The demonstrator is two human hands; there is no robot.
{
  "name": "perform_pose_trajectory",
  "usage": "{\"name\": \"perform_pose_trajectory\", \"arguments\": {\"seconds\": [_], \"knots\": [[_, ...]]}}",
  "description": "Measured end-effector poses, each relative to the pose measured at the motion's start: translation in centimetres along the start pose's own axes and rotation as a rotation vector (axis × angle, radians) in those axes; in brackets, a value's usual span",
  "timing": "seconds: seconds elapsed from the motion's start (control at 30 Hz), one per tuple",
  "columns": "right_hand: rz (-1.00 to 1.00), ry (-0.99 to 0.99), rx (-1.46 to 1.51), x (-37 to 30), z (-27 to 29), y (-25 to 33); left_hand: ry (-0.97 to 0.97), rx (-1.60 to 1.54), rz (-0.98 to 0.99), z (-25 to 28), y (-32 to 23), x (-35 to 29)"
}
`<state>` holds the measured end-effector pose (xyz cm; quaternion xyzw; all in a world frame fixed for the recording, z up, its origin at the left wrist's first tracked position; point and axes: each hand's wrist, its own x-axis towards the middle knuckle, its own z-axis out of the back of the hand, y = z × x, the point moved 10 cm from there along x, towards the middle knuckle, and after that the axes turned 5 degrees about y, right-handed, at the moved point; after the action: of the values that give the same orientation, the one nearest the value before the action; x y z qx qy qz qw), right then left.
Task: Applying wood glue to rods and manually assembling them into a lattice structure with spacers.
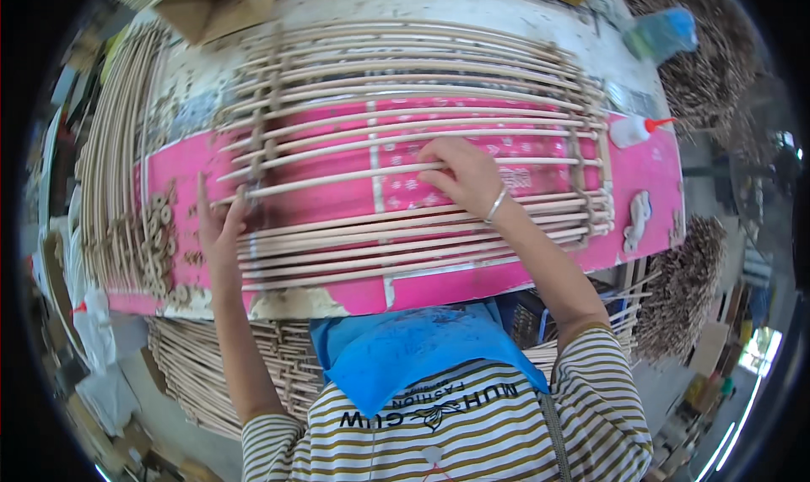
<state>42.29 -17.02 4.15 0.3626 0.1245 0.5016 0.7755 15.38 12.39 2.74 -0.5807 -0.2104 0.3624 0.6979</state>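
Pink-topped bench (643,168), far side cut off. R hand (468,176) pinching pale rod (337,178); L hand (223,233) nr rod's L end, can't tell if gripping.

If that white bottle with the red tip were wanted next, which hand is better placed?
Probably the right hand: it is much nearer the white bottle, though it seems to pinch a stick and might need to release it first. The left hand is away at the stick's left end.
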Motion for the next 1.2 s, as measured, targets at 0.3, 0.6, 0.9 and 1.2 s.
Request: {"name": "perform_pose_trajectory", "arguments": {"seconds": [0.3, 0.6, 0.9, 1.2], "knots": [[0.001, -0.036, -0.086, -0.1, -0.1, -1.3, 0.028, 0.026, 0.029, -2.1, -0.1, 0.7], [0.014, -0.009, -0.032, 0.1, 0.0, -1.8, 0.038, 0.878, -0.525, -2.1, -4.8, 0.1], [-0.012, 0.039, -0.076, 0.4, -0.5, -0.9, 0.015, 0.921, -0.486, -2.4, -3.8, -0.1], [-0.055, 0.018, -0.111, 0.7, -0.1, -0.2, -0.004, 0.898, -0.502, -2.9, -3.5, 0.3]]}}
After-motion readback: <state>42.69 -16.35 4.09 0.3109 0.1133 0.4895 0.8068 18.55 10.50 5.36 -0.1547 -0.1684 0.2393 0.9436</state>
